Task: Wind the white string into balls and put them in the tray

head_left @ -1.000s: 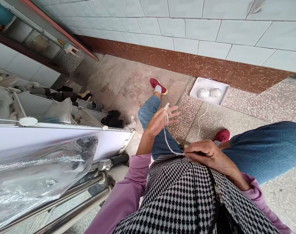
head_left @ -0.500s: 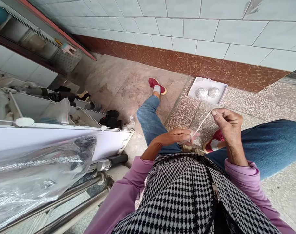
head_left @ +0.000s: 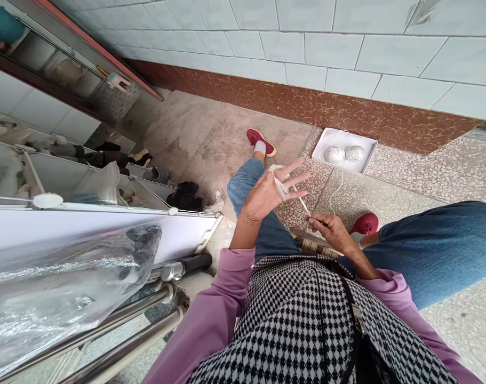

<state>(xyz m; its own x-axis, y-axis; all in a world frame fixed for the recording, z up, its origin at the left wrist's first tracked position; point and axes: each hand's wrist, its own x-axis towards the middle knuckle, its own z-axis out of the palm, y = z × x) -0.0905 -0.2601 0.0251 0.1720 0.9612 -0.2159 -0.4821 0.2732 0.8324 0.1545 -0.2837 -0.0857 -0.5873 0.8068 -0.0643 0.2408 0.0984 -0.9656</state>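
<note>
My left hand [head_left: 267, 189] is raised over my left knee with its fingers stretched and spread. White yarn [head_left: 279, 184] is wrapped around those fingers. A taut length of it runs down to my right hand [head_left: 328, 230], whose thumb and fingers pinch it low in front of my lap. Two balls of white yarn [head_left: 334, 154] lie in a shallow white box [head_left: 369, 158] on the floor by the wall. From the box a loose strand [head_left: 341, 184] trails across the floor toward my right hand.
A tiled wall [head_left: 267, 53] with a brown base runs along the far side. To the left stands a white rack [head_left: 178, 229] holding shoes and socks, with clear plastic [head_left: 74, 282] over its near side. Metal tubes [head_left: 146, 314] lie below it.
My left hand has risen and turned, its fingers now spread wide. My right hand has moved down and left, still pinching the yarn. The view has shifted slightly.
</note>
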